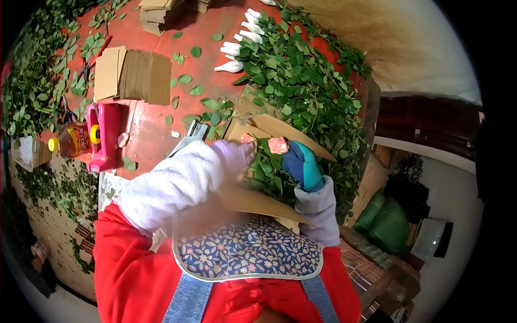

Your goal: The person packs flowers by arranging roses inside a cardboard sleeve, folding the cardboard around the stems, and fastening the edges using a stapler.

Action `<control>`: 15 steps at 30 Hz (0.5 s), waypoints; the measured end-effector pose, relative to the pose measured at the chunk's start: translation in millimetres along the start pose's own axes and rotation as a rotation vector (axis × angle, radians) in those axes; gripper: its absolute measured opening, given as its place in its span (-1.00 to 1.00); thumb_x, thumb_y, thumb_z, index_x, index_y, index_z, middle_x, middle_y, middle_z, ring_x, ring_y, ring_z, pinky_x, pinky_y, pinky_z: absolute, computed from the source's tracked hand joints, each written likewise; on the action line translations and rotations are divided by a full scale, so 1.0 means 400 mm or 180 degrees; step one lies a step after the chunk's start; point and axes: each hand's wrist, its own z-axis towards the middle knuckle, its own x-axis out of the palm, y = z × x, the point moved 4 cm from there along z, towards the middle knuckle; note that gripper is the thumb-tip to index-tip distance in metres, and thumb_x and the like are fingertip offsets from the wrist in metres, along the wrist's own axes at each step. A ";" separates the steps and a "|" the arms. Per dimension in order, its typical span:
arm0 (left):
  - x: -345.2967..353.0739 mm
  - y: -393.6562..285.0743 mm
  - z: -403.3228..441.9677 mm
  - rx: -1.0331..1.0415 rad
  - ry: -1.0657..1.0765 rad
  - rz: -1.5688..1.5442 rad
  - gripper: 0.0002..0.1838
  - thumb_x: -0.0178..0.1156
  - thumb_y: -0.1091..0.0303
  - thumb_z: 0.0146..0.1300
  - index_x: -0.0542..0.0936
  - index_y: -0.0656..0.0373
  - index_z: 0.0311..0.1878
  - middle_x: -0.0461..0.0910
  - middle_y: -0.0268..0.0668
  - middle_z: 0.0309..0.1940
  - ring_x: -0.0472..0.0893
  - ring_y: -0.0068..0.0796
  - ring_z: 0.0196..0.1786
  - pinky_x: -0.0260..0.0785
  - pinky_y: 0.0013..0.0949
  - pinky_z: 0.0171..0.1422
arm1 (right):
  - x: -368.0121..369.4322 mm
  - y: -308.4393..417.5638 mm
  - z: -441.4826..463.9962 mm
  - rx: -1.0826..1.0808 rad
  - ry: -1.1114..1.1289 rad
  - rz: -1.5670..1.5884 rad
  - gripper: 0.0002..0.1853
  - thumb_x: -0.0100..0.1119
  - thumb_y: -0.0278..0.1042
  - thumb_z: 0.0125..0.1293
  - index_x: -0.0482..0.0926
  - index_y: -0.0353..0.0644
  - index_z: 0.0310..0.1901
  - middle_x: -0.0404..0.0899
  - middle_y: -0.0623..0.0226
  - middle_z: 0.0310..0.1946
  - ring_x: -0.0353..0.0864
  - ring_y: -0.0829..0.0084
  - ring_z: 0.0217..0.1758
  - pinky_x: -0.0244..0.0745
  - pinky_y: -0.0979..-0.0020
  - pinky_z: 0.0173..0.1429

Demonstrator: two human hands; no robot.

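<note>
Two peach-pink roses lie close together over an open brown cardboard sheet. My left hand, in a lavender glove, is closed at the left rose, its fingertips against the bloom. My right hand, in a blue and teal glove, is curled closed beside the right rose; its grip on the stem is hidden. Green leaves and stems lie between the hands. A nearer cardboard flap rises in front of my floral apron. A metal stapler-like tool rests left of the cardboard.
Leafy stems with white-wrapped heads are heaped at the back right of the red table. To the left stand a cardboard stack, a pink tape dispenser and a drink bottle. Loose leaves are scattered about.
</note>
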 end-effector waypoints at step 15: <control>0.012 0.010 0.006 0.0260 -0.0011 0.0092 -0.28 0.16 -0.02 0.20 0.28 0.07 0.39 0.00 -0.17 0.51 0.62 -0.22 0.01 0.52 -0.16 -0.01 | 0.096 0.056 0.033 -0.1292 -0.0702 -0.1491 -0.74 0.17 -0.49 0.30 0.59 -0.25 0.02 0.67 0.25 -0.23 0.64 0.32 -0.26 0.51 0.34 -0.20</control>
